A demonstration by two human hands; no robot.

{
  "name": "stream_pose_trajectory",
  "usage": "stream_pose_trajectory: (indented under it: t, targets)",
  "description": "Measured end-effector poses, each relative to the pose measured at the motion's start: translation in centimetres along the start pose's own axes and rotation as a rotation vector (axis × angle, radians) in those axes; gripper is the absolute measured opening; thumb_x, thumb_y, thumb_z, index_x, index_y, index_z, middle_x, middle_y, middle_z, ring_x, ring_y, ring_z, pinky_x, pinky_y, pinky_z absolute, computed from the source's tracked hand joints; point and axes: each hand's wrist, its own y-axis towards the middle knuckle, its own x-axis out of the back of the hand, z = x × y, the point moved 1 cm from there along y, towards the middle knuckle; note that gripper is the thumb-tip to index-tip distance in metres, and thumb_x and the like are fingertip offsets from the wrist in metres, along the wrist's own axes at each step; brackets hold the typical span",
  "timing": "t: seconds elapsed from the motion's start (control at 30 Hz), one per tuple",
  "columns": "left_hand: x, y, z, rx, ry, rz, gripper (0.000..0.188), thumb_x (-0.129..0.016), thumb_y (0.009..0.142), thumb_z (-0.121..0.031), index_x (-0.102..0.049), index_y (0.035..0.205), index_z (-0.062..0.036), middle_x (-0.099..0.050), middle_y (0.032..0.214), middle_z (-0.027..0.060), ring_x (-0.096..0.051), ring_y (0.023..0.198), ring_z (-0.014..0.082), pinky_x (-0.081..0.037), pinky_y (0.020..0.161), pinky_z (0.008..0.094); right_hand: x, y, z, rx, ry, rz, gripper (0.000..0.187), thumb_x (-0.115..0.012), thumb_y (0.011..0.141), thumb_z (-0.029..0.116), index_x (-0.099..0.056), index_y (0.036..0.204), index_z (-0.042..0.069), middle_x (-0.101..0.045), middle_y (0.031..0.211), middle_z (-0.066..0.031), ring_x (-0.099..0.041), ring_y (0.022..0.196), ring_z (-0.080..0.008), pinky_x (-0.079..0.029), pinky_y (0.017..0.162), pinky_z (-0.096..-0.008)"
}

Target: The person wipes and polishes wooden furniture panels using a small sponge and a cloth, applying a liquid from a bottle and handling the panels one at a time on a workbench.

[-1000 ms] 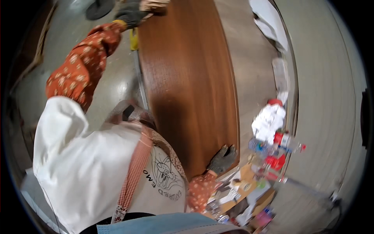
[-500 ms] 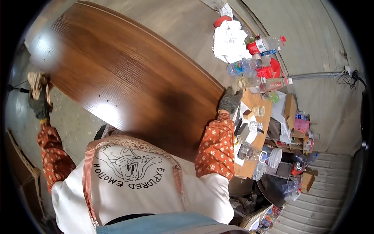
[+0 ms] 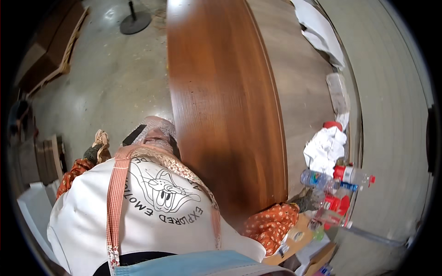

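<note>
A long brown wood-grain board (image 3: 225, 96) lies in front of me and to my right, its near end by my body. My left hand (image 3: 95, 152), in a dark grey glove, is low at my left side, away from the board. It is closed round a crumpled beige cloth (image 3: 101, 138). My right hand (image 3: 304, 201), also in a dark glove, is beyond the board's near right corner, next to several plastic bottles. Its fingers are partly hidden among them, and whether it holds anything is unclear. Both forearms wear orange flowered sleeves.
A clear bottle with a blue label (image 3: 317, 180), a red container (image 3: 338, 202) and crumpled white paper (image 3: 325, 149) lie along the right wall. A cardboard box stack (image 3: 50, 41) stands far left. A round black base with a post (image 3: 135, 23) is on the floor.
My view has turned left, so the board now runs nearly straight away from me. My left hand has come back from the board's left edge to my side. My right hand appears lower, near the bottles.
</note>
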Motion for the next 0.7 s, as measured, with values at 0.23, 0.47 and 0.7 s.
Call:
stream_pose_trajectory:
  t: [0.23,0.47,0.7]
  targets:
    - [-1.0,-8.7,-1.1,0.084,-0.063,-0.06,0.043,-0.05,0.087,-0.046,-0.06,0.118,-0.0194,-0.055,0.121,0.0153,-0.058,0.105,0.0293,-0.046,0.09,0.0376,4.2,1.1,5.4,0.134,-0.041,-0.013,0.043,-0.048,0.089,0.036,-0.048,0.128,0.016,-0.054,0.123,-0.0048,-0.051,0.114,-0.0257,-0.035,0.099,-0.0534]
    - [2.4,-8.3,-6.9,-0.013,-0.184,-0.206,0.044,-0.047,0.088,-0.05,-0.061,0.113,-0.0178,-0.061,0.111,0.0164,-0.06,0.1,0.0288,-0.046,0.088,0.0371,15.3,-10.3,21.0,0.75,-0.802,-0.442,0.041,-0.056,0.087,0.032,-0.053,0.122,0.011,-0.057,0.116,-0.008,-0.054,0.109,-0.0263,-0.039,0.097,-0.0489]
    - [10.4,-6.9,-16.1,-0.006,-0.602,-0.251,0.077,-0.054,0.079,-0.065,-0.05,0.124,-0.0022,-0.062,0.11,0.0204,-0.06,0.102,0.0357,-0.045,0.089,0.039,24.9,-24.8,37.6,1.272,0.401,0.221,0.08,-0.076,0.063,0.021,-0.044,0.136,0.012,-0.063,0.108,-0.0157,-0.063,0.092,-0.0321,-0.051,0.08,-0.0417]
